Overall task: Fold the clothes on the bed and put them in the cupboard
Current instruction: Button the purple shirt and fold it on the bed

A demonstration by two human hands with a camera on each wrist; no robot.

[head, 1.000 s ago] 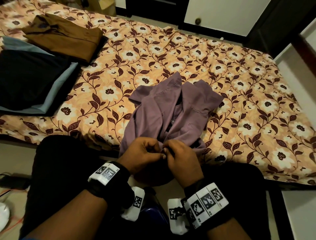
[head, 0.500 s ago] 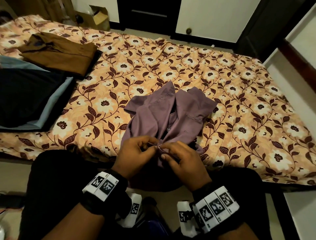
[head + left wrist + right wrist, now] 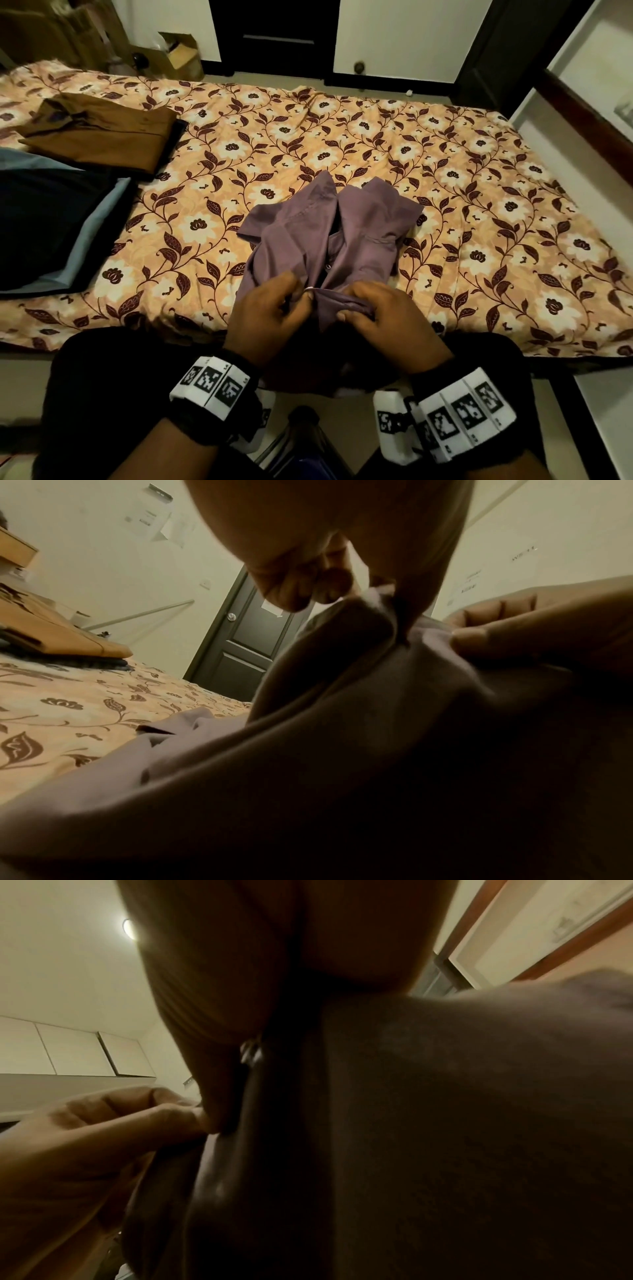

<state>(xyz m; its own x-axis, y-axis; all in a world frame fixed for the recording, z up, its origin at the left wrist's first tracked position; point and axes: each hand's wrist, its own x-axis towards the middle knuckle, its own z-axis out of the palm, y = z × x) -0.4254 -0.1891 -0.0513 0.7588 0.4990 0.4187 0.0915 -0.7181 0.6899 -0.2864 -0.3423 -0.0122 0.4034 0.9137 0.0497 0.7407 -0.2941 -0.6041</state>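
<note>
Both hands pinch the purple shirt (image 3: 308, 240) at the bed's (image 3: 445, 171) near edge, left hand (image 3: 263, 315) and right hand (image 3: 387, 318) close together; the shirt's hem drops out of sight behind them.

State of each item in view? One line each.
Crumpled purple button-up shirt: unfolded, front open, lower edge pinched by both hands.
Left hand: pinches the shirt's placket.
Right hand: grips the shirt's fabric.
Brown shirt: folded, on the bed.
Dark garment on light-blue cloth: folded flat.
Dark panelled door: closed.
</note>
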